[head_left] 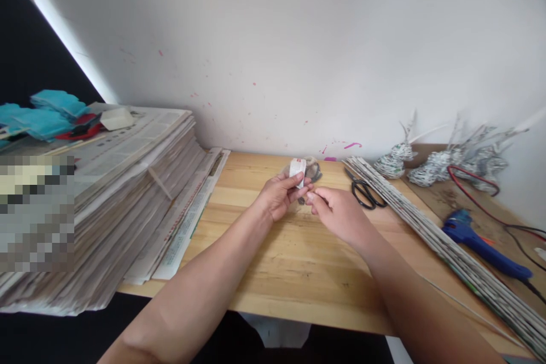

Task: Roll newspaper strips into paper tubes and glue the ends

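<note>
My left hand (279, 193) is closed round a small white piece of paper (297, 169) with faint print, its thumb pressed on the front. Close on the right, my right hand (330, 205) pinches with thumb and forefinger near the left fingertips; what it holds is too small to make out. Just behind the paper lies a greyish, partly see-through item (314, 170), partly hidden by the hands. Black-handled scissors (363, 192) rest on the wooden table (298, 273) to the right of both hands.
Stacked newspapers (128, 182) fill the left side, with blue packets (57, 105) on top. A bundle of rolled paper sticks (426, 233) runs diagonally on the right. Beyond it are a blue glue gun (482, 244), a red cable (463, 190) and woven paper figures (394, 160). A wall stands behind.
</note>
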Action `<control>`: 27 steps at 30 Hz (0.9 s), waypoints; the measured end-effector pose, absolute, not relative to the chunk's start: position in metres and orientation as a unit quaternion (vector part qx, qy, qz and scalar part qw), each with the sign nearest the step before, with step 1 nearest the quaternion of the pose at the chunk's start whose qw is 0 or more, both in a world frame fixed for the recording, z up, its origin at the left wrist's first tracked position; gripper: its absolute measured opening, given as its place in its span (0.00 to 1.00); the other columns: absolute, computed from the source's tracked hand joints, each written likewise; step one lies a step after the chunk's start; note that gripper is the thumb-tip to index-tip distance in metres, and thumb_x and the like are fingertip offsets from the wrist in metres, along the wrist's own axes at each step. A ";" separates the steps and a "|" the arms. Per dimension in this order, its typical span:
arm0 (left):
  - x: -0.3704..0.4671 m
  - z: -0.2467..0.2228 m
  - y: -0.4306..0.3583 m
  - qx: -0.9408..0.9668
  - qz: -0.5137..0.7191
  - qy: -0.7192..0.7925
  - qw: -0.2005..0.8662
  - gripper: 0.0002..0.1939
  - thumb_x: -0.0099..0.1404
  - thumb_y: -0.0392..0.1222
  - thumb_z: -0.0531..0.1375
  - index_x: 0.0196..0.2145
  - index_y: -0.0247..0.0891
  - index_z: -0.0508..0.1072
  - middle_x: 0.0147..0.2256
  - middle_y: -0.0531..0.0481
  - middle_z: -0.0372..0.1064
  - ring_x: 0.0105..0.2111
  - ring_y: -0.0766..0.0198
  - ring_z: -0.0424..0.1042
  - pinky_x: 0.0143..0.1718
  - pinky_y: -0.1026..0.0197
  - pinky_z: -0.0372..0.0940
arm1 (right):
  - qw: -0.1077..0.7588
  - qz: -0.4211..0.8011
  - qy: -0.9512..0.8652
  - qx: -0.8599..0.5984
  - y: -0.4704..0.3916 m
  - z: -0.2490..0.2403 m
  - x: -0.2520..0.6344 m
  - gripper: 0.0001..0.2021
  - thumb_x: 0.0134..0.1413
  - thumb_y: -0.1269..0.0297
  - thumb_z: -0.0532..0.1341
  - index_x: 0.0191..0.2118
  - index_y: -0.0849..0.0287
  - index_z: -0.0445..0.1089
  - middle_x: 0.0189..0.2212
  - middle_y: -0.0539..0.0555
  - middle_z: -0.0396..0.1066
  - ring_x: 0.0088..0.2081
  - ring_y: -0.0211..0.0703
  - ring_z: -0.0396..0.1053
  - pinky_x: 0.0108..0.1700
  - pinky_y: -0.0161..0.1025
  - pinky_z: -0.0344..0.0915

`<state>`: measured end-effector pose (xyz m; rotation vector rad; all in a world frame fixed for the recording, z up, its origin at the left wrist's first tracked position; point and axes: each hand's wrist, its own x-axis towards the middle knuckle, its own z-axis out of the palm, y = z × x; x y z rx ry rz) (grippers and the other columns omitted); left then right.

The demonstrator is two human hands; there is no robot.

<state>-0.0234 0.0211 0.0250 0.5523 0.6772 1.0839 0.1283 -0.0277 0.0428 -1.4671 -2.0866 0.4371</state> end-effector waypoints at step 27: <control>-0.024 0.028 0.020 0.260 0.488 0.317 0.771 0.05 0.60 0.30 0.61 0.36 0.28 0.73 0.31 0.42 0.74 0.31 0.63 0.77 0.32 0.68 0.72 | 0.286 0.250 -0.734 -0.563 -0.021 0.037 0.133 0.15 0.55 0.52 0.56 0.27 0.57 0.70 0.20 0.49 0.70 0.21 0.37 0.65 0.24 0.34 0.56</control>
